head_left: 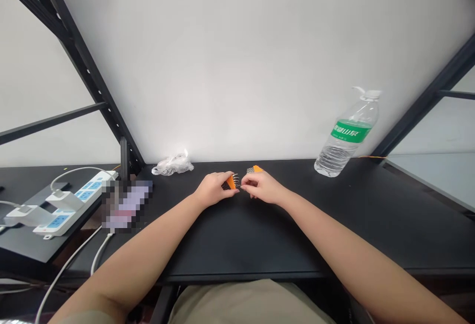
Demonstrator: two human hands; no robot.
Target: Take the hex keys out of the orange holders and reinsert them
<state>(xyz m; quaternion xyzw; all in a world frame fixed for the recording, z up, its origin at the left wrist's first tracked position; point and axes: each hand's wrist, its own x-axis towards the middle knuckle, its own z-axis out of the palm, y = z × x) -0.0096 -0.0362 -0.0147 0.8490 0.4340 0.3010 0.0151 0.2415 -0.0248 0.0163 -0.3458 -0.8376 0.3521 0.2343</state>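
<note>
While both forearms lie over the matte black desk (pixel 230 245), the left hand (pixel 213 189) pinches a small orange clip (pixel 231 181) with metal pins, and the right hand (pixel 261 187) grips those pins; behind them, another orange piece (pixel 255 169), crumpled plastic (pixel 172 164), a clear ribbed bottle (pixel 347 133), and a plain white wall (pixel 237 57).

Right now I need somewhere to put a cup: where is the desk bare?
The desk is bare between the right hand and the water bottle, and between both forearms. It is crowded on the left, around the power strip and its cables.
</note>
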